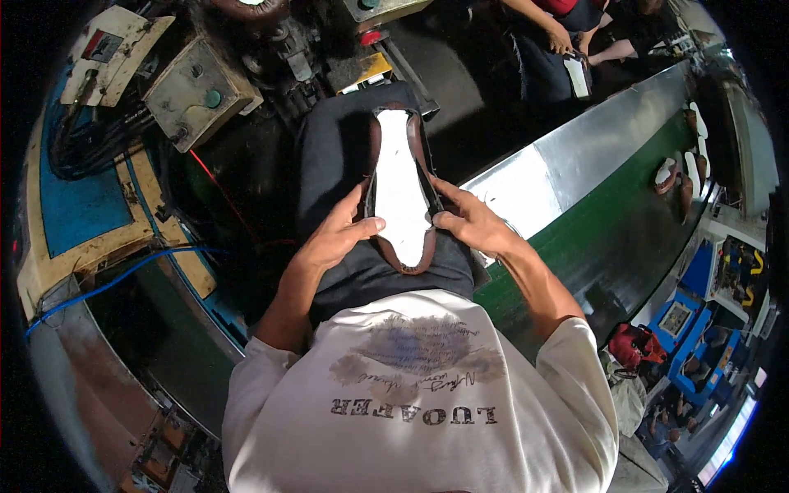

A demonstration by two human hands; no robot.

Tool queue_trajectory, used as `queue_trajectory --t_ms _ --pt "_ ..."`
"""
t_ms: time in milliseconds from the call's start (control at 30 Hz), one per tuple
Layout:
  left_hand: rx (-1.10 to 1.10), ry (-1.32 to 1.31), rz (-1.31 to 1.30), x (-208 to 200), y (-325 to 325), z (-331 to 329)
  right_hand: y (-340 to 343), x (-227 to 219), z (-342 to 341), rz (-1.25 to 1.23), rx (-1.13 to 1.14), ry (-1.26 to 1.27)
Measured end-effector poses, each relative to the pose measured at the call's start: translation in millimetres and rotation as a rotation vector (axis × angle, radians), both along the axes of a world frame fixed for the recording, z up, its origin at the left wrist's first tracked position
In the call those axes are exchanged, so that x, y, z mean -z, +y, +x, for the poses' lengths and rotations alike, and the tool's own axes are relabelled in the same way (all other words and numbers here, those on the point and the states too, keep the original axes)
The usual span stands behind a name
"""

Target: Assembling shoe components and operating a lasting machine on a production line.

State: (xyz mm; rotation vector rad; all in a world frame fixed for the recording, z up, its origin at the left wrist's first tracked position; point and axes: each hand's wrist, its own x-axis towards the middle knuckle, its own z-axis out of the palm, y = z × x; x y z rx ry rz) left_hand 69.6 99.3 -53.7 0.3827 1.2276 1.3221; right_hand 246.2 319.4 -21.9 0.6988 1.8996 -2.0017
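A brown shoe upper (399, 185) lies over my lap, bottom side up, with a white insole board showing along its middle. Its wide rounded end points toward me and the other end points away. My left hand (335, 232) grips the shoe's left edge, the thumb resting on the white board. From the other side my right hand (475, 222) holds the right edge, thumb also pressed on the board. The fingers of both hands are partly hidden beneath the shoe. Dark trousers (337, 156) lie under it.
On the right runs a green conveyor belt (592, 214) with a shiny metal side rail (534, 172). Several shoe parts (686, 177) lie at its far right. A machine with a grey control box (197, 94) stands front left. Another person's hand (560, 39) touches a similar shoe.
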Motion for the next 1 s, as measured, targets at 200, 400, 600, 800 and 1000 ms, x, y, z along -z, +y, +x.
queue_trajectory --t_ms 200,400,600,800,1000 --pt "-0.216 -0.431 0.080 -8.5 7.5 11.1 -68.8 -46.2 -2.3 1.226 -0.516 0.121" --pt "-0.457 0.250 -0.128 -8.5 45.1 -34.1 -43.0 -34.7 -5.4 1.056 -0.372 0.181" --pt "-0.331 1.182 -0.044 45.5 84.6 -112.9 -46.0 -25.4 -7.2 1.099 -0.393 0.337" --pt "-0.291 1.036 -0.183 51.4 75.2 -116.6 -32.1 -19.5 -19.4 1.145 -0.456 0.436" --pt "-0.329 0.300 -0.027 46.3 56.9 -185.8 -1.0 -35.7 -32.3 0.840 -0.240 0.356"
